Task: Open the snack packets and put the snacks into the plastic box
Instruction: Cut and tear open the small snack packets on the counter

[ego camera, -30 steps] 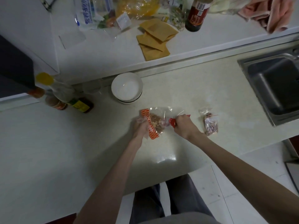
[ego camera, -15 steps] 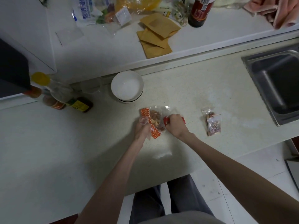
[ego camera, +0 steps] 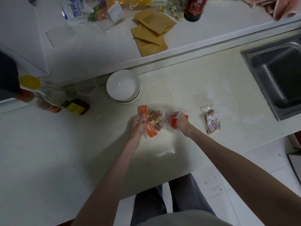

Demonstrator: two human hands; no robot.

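A clear snack packet with an orange patterned band holds brown snacks and lies on the pale counter between my hands. My left hand grips its left edge by the orange band. My right hand pinches the red end of the packet's right side, fingers curled round the plastic. A second small clear packet of dark snacks lies on the counter just right of my right hand. A clear plastic cup-like container stands by the back ledge, left of the bowls.
Stacked white bowls sit just behind the packet. Sauce bottles lie at the left. A steel sink is at the right. The raised shelf behind carries brown pouches, plastic bags, a dark bottle and a pink cloth.
My right hand moved left along the packet toward my left hand, then drew slightly apart again, still gripping the red end. The second packet has not moved.
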